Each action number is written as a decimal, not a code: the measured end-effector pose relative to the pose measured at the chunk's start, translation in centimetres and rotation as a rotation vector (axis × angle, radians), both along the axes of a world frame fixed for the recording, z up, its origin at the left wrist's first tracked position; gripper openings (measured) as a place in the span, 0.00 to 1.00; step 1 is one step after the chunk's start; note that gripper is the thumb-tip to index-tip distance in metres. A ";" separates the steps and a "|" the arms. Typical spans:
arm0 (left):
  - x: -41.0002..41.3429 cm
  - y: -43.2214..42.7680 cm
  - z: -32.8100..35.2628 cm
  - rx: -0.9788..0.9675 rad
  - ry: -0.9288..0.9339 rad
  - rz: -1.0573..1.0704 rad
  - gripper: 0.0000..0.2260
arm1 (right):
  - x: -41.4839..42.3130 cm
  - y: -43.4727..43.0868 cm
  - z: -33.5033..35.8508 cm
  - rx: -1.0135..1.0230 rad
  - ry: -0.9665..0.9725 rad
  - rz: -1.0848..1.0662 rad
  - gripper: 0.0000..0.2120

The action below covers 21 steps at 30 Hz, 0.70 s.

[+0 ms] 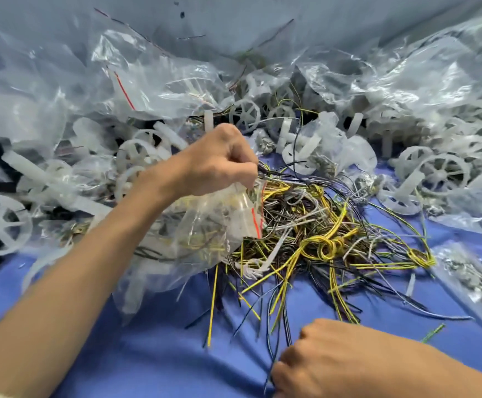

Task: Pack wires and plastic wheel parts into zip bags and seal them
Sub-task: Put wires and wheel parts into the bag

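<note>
left hand (219, 165) pinches bag (199, 234) mouth, opening faces 3 | right hand (329, 360) curled over wire ends, grip hidden | wires (306, 234) pile between hands, strands run 12-6, 12 of right hand | right likely nearer loose ends

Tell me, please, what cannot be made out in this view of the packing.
Left hand: head view, its own knuckles hide whether it pinches wires along with the zip bag.
Right hand: head view, its back and the bottom edge hide any grip on wires.
Contents of the zip bag: head view, glare and creases blur them.
</note>
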<state>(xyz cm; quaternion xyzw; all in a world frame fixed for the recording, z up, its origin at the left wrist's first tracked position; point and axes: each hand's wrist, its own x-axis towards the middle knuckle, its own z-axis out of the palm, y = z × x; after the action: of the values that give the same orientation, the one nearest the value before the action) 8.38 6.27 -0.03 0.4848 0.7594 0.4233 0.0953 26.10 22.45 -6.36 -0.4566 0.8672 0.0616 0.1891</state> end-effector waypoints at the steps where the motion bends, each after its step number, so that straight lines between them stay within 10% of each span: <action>1: 0.0 0.0 -0.1 -0.012 0.006 -0.004 0.12 | -0.3 -0.1 0.1 -0.013 -0.002 -0.015 0.10; 7: 0.0 -0.3 -0.5 0.007 -0.010 0.021 0.14 | -5.3 1.7 3.6 -0.313 -0.174 -0.136 0.18; 13: 0.1 -0.6 -0.4 0.002 -0.019 0.032 0.14 | -15.2 8.7 2.7 -0.689 0.498 -0.730 0.07; 21: 0.1 -0.2 -0.5 -0.040 -0.024 0.050 0.18 | -21.7 11.4 -0.2 -0.173 0.556 -1.043 0.41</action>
<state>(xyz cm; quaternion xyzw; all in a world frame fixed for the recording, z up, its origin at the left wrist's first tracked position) 8.49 6.05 -0.55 0.4585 0.7784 0.4162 0.1033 4.43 33.88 -6.53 0.0489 0.9958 0.0069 -0.0774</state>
